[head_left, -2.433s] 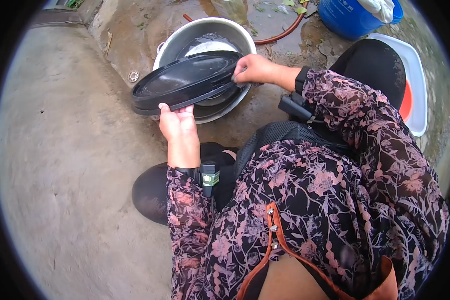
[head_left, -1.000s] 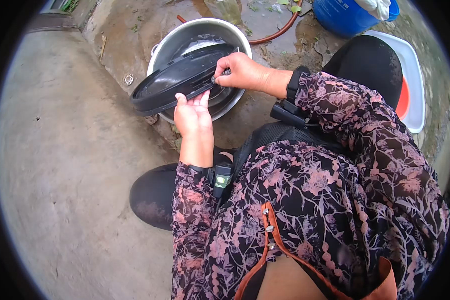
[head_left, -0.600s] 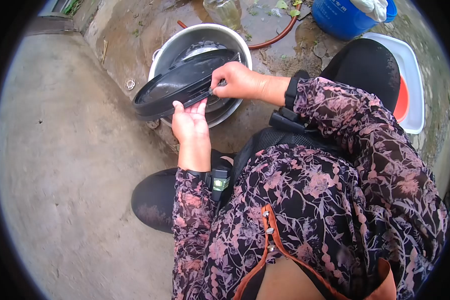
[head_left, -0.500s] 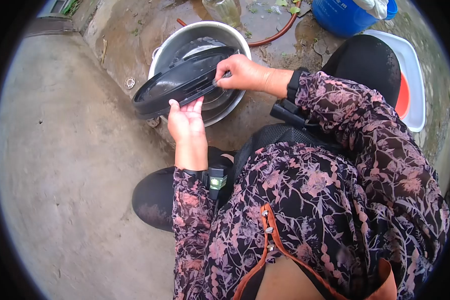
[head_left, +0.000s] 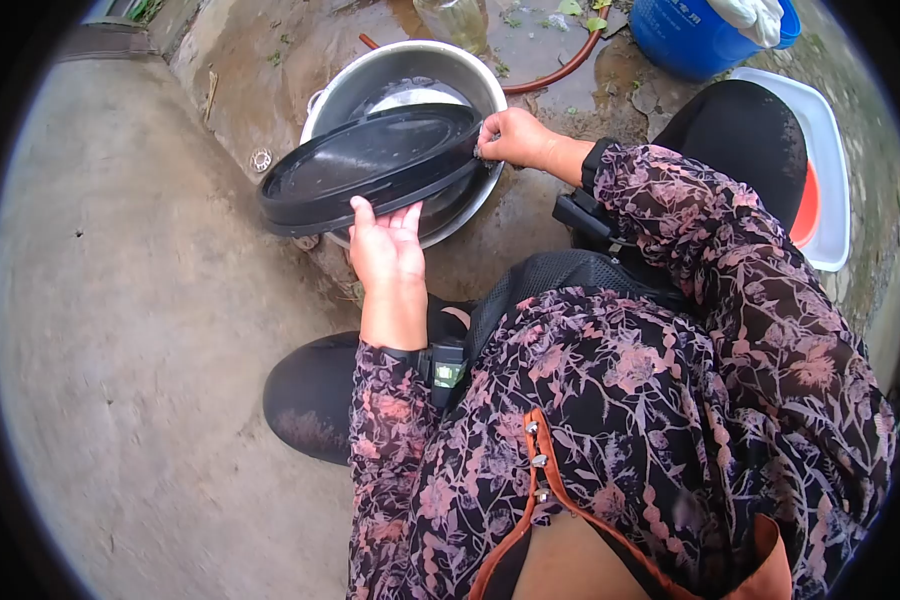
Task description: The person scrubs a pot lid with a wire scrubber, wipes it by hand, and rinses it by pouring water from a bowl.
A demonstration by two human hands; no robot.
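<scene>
A black oval plastic tray (head_left: 370,165) hangs tilted over a steel basin (head_left: 370,70) with water and a white plate inside. My left hand (head_left: 388,250) props the tray's near rim from below, palm up, fingers spread against the underside. At the tray's right end my right hand (head_left: 515,137) is closed on a small scrubber pressed to the rim. Both wrists carry black bands over floral sleeves.
The basin stands on wet, muddy concrete. A brown hose (head_left: 560,68) curves behind it, beside a blue bucket (head_left: 705,35) with a cloth on top. A white tub (head_left: 825,170) with something orange inside sits at right. Dry concrete lies to the left.
The tray has tipped flatter, its top face now toward me. My right hand slid from the tray's middle underside out to its right end. My left hand stayed under the near rim.
</scene>
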